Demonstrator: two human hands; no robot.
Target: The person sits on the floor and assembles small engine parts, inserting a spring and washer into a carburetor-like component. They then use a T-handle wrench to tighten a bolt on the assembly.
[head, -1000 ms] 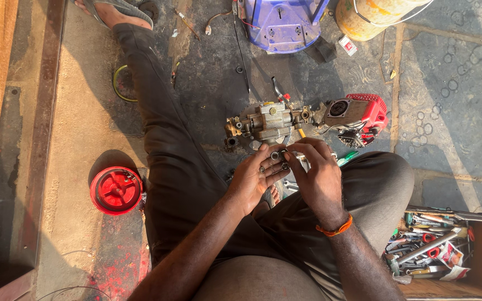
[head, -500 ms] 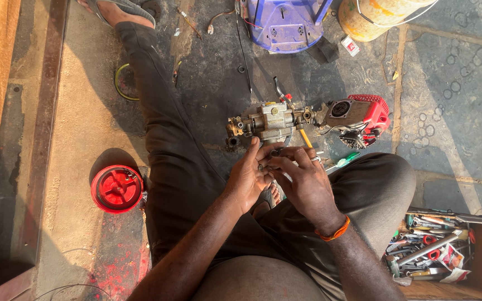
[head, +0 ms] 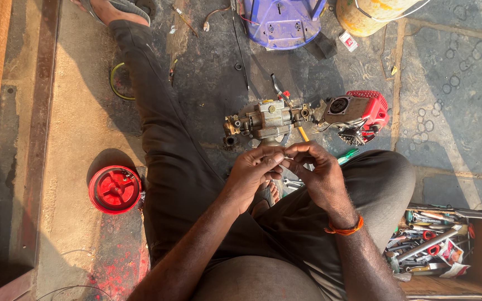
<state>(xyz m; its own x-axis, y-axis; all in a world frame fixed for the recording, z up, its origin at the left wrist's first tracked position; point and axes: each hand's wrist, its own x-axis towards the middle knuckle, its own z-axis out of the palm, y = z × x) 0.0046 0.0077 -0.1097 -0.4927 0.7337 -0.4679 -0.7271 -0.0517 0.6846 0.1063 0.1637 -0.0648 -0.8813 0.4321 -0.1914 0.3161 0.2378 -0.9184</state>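
We sit on a stained concrete floor (head: 453, 89) with one leg stretched out and the other folded, and the biggest thing in front of us is the small engine (head: 308, 117), lying on its side just beyond our hands: a grey metal block with its fittings exposed and a red housing at its right end. It looks partly stripped down, since a red round cover (head: 114, 189) lies well apart on the sandy strip to our left, and an open box of tools (head: 433, 242) sits beside our right knee. A purple plastic stool (head: 283, 19) and a yellow bucket (head: 372, 14) stand farther off. A green-handled screwdriver (head: 348, 156) lies between the engine and our right thigh. Our left hand (head: 252, 173) and right hand (head: 319, 173) meet fingertip to fingertip just in front of the engine, pinching a very small part (head: 284, 159) between them; it is too tiny to identify. We judge the engine still open, with reassembly left.
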